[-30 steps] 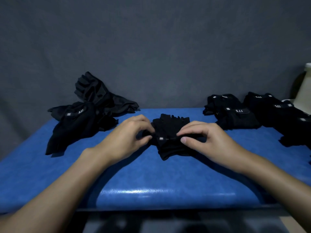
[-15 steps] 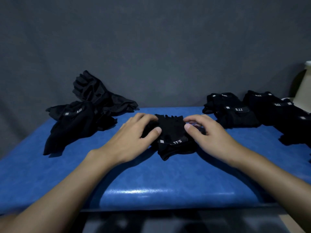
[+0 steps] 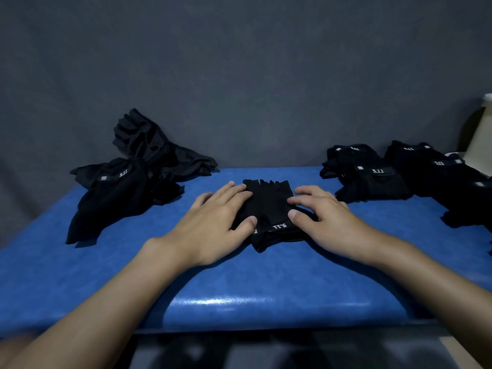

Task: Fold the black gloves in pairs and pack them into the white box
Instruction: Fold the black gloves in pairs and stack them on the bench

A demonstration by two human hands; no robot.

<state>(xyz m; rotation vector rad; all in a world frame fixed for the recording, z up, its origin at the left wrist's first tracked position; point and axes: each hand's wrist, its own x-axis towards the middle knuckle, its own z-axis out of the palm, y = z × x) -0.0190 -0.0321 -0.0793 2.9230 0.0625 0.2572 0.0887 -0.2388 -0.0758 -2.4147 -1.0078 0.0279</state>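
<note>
Both hands are lying flat with fingers spread on a black fingerless glove pair (image 3: 269,209) at the blue table's (image 3: 239,283) centre: the left hand (image 3: 213,222) is pressing its left side, the right hand (image 3: 327,219) its right side.

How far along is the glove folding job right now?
Done: folded pairs stacked right. In hand: left hand and right hand press the middle pair flat. Left: the loose pile, then packing; the white box barely shows.

Flat hands (image 3: 221,222) on black gloves (image 3: 269,206)
</note>
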